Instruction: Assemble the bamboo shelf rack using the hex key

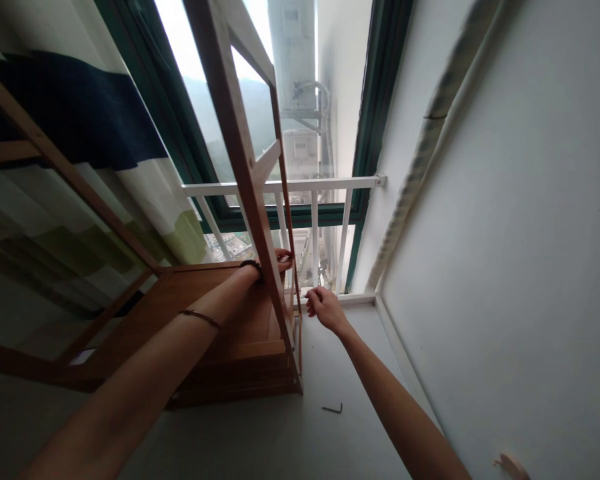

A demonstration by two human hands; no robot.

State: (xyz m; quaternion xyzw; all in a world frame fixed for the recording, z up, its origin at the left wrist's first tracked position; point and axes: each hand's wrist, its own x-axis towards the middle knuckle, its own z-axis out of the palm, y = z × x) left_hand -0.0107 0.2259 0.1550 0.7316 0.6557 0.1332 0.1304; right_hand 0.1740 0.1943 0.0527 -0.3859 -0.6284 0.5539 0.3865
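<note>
A brown wooden shelf rack [230, 333] with tall ladder-like side frames stands by the window. My left arm reaches over its shelf board, and my left hand [282, 259] is at the thin far post [291, 227], fingers curled against it; the near upright [245, 153] partly hides the wrist and hand. Just outside that post, to its right, my right hand [325, 308] has its fingers curled together in a pinch. Whatever may be between them is too small to make out. An L-shaped hex key [333, 408] lies on the floor below my right hand.
A white railing [330, 183] crosses the green-framed window behind the rack. Striped curtains [130, 133] hang at left, and a white wall [505, 200] rises close on the right. A pale round-edged object [511, 467] shows at the bottom right.
</note>
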